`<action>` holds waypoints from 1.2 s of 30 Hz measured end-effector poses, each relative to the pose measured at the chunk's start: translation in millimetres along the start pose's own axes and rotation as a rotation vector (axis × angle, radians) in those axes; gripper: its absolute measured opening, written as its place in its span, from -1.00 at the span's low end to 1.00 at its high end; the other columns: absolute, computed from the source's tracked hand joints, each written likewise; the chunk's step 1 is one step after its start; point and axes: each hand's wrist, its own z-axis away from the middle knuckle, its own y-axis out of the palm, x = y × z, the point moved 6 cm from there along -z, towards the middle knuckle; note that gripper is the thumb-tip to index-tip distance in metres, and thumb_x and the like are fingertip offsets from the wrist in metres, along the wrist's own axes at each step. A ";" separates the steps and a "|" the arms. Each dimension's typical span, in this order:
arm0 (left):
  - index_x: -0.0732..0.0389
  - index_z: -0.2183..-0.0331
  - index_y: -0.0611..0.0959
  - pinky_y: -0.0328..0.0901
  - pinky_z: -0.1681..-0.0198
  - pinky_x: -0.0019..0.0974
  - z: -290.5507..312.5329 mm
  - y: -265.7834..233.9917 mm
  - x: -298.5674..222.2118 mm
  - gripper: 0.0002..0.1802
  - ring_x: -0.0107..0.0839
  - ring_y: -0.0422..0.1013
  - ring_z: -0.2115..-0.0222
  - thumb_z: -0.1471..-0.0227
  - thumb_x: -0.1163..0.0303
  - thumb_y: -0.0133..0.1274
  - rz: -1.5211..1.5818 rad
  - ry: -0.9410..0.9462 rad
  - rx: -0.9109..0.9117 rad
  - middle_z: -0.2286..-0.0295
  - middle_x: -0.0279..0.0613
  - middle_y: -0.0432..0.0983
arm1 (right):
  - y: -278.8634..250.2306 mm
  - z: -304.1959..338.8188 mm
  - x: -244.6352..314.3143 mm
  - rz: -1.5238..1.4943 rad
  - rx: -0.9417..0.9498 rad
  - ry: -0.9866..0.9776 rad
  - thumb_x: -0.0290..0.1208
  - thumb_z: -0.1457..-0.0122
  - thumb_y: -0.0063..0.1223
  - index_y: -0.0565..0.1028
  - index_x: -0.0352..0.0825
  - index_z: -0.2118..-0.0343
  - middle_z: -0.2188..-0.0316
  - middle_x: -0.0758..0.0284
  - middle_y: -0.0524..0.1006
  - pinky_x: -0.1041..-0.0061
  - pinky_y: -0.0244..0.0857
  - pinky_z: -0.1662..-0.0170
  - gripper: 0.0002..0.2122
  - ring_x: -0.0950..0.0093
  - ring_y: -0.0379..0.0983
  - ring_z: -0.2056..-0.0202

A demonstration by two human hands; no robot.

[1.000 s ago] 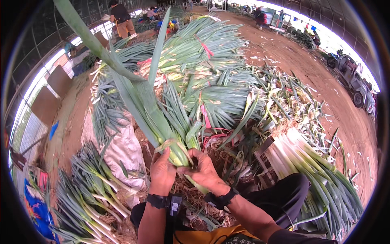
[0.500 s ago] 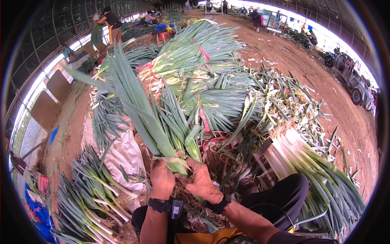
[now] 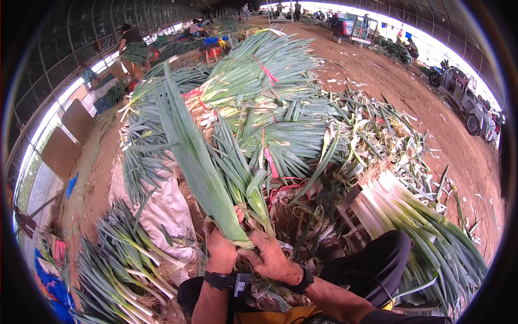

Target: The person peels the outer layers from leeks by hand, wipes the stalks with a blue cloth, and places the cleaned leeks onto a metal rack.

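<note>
In front of me I hold a leek [image 3: 197,162], its broad green leaves pointing up and away to the left. My left hand [image 3: 220,252] is closed round its lower part. My right hand [image 3: 271,259] grips beside it at the pale base, fingers bent in; the leek's lower end is hidden behind the hands. Just beyond my hands, more leeks [image 3: 237,178] lean upright. A bundle of trimmed leeks [image 3: 402,208] with white stalks lies by my right knee. Loose untrimmed leeks [image 3: 127,259] with roots lie to my left.
Leek bundles with pink ties [image 3: 264,70] are piled ahead. Peeled leaf scraps [image 3: 388,140] heap to the right of them. A pale sack [image 3: 162,208] lies at left. Farther off are a co-worker [image 3: 129,38] with leeks and a small vehicle [image 3: 469,108] on the dirt ground.
The leek's leaves have swung more upright and closer together. Both my hands have moved slightly down and to the right. The co-worker at far left has lowered their leeks.
</note>
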 end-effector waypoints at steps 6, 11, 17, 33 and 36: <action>0.45 0.05 0.41 0.44 0.07 -0.13 0.6 -3.9 -2.2 -0.51 -0.16 0.52 0.24 -0.06 0.38 0.17 -0.055 0.056 0.010 0.20 0.12 0.50 | 1.5 8.2 6.6 0.033 0.094 -0.034 -0.53 -0.03 0.13 0.33 -0.43 0.27 0.42 0.07 0.32 0.22 0.22 0.30 -0.76 0.04 0.31 0.35; 0.34 0.02 0.42 0.44 0.09 -0.15 -9.8 -16.2 -12.6 -0.54 -0.23 0.48 0.23 -0.13 0.27 0.10 -0.191 0.029 -0.116 0.19 0.03 0.48 | -1.4 22.9 11.9 0.066 0.137 -0.123 -0.48 -0.10 0.07 0.31 -0.44 0.27 0.40 0.06 0.31 0.25 0.23 0.25 -0.78 0.05 0.30 0.32; 0.21 0.21 0.56 0.42 0.22 -0.18 -2.6 -14.9 -2.5 -0.83 -0.30 0.48 0.26 -0.12 0.43 0.00 -0.076 0.037 -0.088 0.27 -0.17 0.54 | -2.2 -7.0 -3.6 -0.348 0.011 0.174 -0.41 -0.26 -0.08 0.29 -0.44 0.04 0.19 0.05 0.41 0.31 0.22 0.06 -0.72 0.18 0.36 0.15; 0.24 0.18 0.48 0.30 0.48 -0.34 -19.1 -26.4 -70.1 -0.62 -0.38 0.37 0.54 -0.12 0.16 0.11 -0.054 0.251 -0.087 0.40 -0.10 0.52 | -14.7 86.5 -53.5 0.078 0.236 0.300 -0.32 -0.07 0.23 0.39 -0.32 0.16 0.39 0.17 0.56 0.36 0.40 0.30 -0.66 0.19 0.54 0.34; 0.25 0.16 0.47 0.28 0.49 -0.34 -19.1 -34.1 -82.2 -0.59 -0.39 0.37 0.52 -0.12 0.14 0.11 -0.086 0.321 -0.134 0.40 -0.11 0.52 | -26.8 97.0 -70.2 0.098 0.194 0.281 -0.25 -0.08 0.19 0.44 -0.28 0.16 0.46 0.15 0.56 0.32 0.39 0.36 -0.68 0.14 0.50 0.47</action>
